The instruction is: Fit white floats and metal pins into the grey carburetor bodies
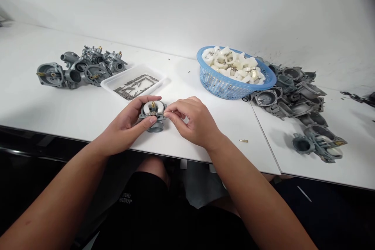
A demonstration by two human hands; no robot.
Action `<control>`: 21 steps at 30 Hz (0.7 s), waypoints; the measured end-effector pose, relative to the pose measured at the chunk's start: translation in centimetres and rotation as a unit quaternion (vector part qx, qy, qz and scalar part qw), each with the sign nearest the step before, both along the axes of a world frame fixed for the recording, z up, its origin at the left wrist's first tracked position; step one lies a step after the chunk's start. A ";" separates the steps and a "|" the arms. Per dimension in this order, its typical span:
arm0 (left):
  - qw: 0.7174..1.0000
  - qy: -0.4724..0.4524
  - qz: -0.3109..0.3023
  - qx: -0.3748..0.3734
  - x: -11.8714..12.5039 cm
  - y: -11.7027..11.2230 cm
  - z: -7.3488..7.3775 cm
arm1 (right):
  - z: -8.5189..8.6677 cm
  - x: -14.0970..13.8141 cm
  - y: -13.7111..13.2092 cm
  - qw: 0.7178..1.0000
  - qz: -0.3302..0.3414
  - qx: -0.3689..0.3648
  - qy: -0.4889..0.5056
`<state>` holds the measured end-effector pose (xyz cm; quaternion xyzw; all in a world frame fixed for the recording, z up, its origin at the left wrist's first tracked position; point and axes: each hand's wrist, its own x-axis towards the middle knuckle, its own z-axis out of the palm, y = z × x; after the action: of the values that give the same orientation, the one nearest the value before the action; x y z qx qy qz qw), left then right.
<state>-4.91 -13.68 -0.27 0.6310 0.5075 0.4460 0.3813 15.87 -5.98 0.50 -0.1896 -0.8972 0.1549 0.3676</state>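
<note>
A grey metal carburetor body [156, 127] rests near the table's front edge, its open side facing up. Inside it sits a white plastic float [149, 109] around a brass jet [153, 105]. My left hand [127, 125] grips the carburetor from the left, thumb in front and fingers behind. At its right side, thumb and forefinger of my right hand [190, 119] pinch together beside the float hinge. Whatever is between those fingertips is too small to make out.
A white tray [162, 80] of thin metal pins stands behind my left hand. The blue basket [222, 90] holds white floats. Carburetor bodies sit left [54, 75] and are piled right [293, 90]. A small brass part [243, 140] lies right of my right hand, near a table seam.
</note>
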 end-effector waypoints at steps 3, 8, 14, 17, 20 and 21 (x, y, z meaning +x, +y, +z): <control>1.000 -0.003 -0.003 0.002 -0.1 -0.1 -0.1 | 0.1 0.0 -0.2 1.000 -0.005 -0.015 0.008; 1.000 -0.005 -0.002 0.004 -0.2 -0.1 -0.2 | 0.4 -0.1 -0.6 0.990 -0.017 -0.138 0.010; 1.000 -0.021 -0.004 0.002 -0.3 0.1 -0.4 | 0.6 -0.1 -0.7 0.983 -0.025 -0.181 0.026; 1.000 -0.028 -0.003 0.000 -0.3 0.0 -0.5 | 0.6 -0.2 -0.8 0.973 -0.027 -0.225 0.041; 1.000 -0.030 0.004 0.001 -0.4 0.0 -0.5 | 0.6 -0.2 -0.9 0.963 -0.031 -0.262 0.050; 1.000 -0.030 0.005 0.000 -0.4 0.0 -0.5 | 0.6 -0.3 -0.9 0.962 -0.033 -0.267 0.053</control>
<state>-5.27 -13.72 -0.78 0.6148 0.4990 0.4670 0.3937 15.61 -6.92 1.13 -0.3019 -0.7955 0.3863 0.3560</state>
